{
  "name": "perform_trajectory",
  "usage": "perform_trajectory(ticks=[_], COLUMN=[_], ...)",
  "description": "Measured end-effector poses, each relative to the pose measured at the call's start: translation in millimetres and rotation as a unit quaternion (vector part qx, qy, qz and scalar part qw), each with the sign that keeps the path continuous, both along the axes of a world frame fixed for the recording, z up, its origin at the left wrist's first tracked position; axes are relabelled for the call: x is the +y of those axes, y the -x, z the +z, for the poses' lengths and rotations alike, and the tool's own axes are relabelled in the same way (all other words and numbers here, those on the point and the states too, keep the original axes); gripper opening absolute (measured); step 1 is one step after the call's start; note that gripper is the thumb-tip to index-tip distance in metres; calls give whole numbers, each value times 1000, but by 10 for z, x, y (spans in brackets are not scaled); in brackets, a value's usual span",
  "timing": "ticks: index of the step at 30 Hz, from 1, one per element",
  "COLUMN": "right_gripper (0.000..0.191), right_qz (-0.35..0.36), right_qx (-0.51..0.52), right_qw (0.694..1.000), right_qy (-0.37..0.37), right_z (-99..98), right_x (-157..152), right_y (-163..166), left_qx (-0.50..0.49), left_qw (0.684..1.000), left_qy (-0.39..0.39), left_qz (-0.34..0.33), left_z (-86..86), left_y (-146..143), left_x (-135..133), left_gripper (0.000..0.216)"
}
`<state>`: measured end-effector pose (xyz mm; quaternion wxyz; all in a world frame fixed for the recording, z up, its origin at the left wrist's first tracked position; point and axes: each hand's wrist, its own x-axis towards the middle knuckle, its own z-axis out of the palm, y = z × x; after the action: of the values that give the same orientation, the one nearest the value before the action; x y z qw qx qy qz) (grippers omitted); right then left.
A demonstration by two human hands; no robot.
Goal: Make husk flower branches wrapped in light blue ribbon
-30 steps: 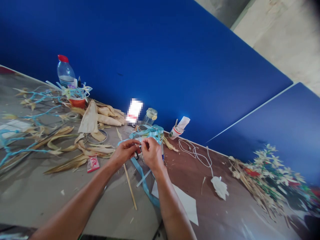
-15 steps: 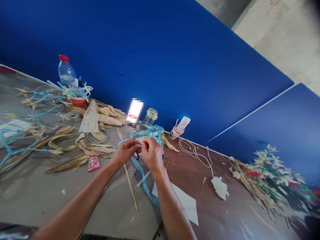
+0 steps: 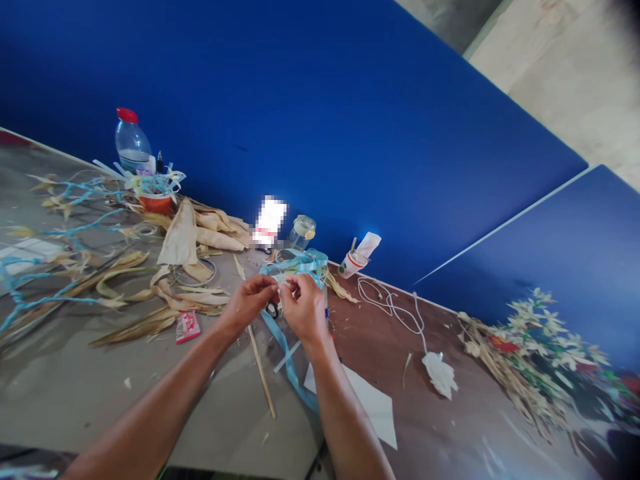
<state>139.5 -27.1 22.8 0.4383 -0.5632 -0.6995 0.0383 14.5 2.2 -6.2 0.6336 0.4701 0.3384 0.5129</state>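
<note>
Above the table (image 3: 75, 387), close to its far edge, the left hand (image 3: 249, 301) and the right hand (image 3: 303, 308) meet fingertip to fingertip, each curled and pinching the blue ribbon (image 3: 301, 263), whose loose tail trails back toward the near edge.

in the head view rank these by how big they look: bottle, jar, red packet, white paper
1. white paper, though it is nearest the camera
2. bottle
3. jar and red packet look alike
</note>
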Motion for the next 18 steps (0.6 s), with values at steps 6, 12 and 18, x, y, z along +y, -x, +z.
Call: perform_trajectory(ticks=[6,12,18], right_gripper=[18,16,13], right_qz=[-4,59,107], right_qx=[162,267,386], right_qw=[984,953,891], right_qy=[70,134,213], right_z=[26,-93,-115], right_x=[54,145,144], right_y=[-77,-56,27], left_qx=[12,2,-12], left_qw=[1000,1000,999], left_qy=[17,26,14], left_qz=[-4,-18,-44], left_z=[31,19,23], left_y=[25,23,19], left_x=[-10,-17,-27], left_gripper=[30,30,32])
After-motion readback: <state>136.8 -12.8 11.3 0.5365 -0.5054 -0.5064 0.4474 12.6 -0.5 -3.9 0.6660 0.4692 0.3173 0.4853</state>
